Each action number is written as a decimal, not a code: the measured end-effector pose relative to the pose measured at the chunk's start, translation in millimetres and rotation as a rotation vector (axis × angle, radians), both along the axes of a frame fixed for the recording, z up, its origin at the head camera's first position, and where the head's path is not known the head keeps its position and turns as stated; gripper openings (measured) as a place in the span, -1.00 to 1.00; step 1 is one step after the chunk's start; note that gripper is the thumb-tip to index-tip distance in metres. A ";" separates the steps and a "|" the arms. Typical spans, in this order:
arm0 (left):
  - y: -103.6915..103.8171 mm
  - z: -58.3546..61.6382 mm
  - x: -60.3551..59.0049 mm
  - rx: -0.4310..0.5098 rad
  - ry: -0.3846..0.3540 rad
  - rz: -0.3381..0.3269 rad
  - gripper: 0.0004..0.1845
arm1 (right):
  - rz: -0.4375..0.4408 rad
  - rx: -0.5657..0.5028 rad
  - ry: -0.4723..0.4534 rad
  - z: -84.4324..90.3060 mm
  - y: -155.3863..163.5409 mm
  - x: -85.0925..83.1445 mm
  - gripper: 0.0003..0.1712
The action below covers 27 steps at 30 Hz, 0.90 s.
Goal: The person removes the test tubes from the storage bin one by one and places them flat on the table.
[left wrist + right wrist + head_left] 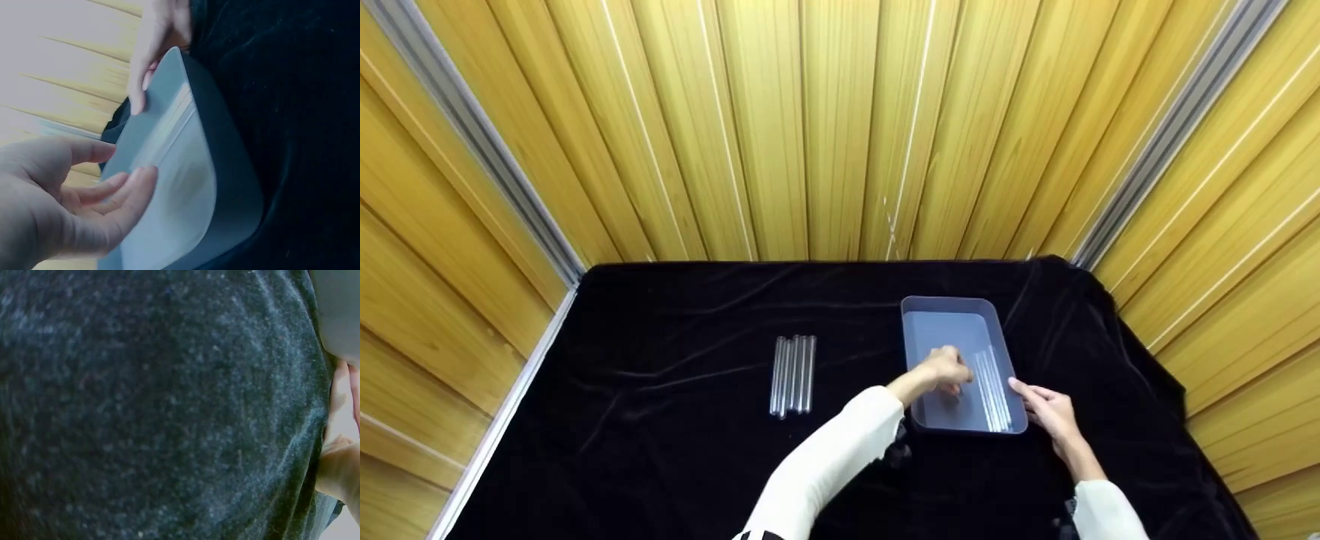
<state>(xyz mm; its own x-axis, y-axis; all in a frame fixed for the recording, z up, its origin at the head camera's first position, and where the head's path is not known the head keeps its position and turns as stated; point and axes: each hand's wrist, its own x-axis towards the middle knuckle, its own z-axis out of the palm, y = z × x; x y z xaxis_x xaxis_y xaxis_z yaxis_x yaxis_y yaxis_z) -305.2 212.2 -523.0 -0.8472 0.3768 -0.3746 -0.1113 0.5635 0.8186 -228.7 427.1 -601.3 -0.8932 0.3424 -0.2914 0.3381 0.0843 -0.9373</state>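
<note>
A blue-grey rectangular tray [952, 304] rests on the black cloth, right of centre in the head view. Several clear rods or tubes [994, 390] lie side by side along its right part. My left hand [945, 369] hovers over the tray's inside, just left of those rods. In the left wrist view the fingers [132, 194] are loosely bent, with nothing between them and the thumb. My right hand [1048, 411] holds the tray's right wall, its thumb at the rim. Only part of the right hand [341, 422] shows in the right wrist view, beside the tray's outer side.
To the left of the tray, a row of several similar clear rods [793, 375] lies on the black cloth [660, 435]. Yellow wood-patterned walls [840, 135] with grey corner posts [1170, 142] enclose the table at the back and sides.
</note>
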 end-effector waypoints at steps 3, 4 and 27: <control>5.9 -11.4 2.4 -0.039 -0.073 0.064 -0.74 | -0.006 0.001 0.007 -2.5 -5.0 0.5 -0.71; 7.4 -14.7 2.9 -0.033 -0.093 0.091 -0.73 | -0.007 0.005 0.008 -2.9 -6.1 0.6 -0.70; 65.2 -31.7 -3.0 -0.417 0.144 0.078 -0.70 | -0.051 0.023 0.041 -3.2 -1.6 0.6 -0.54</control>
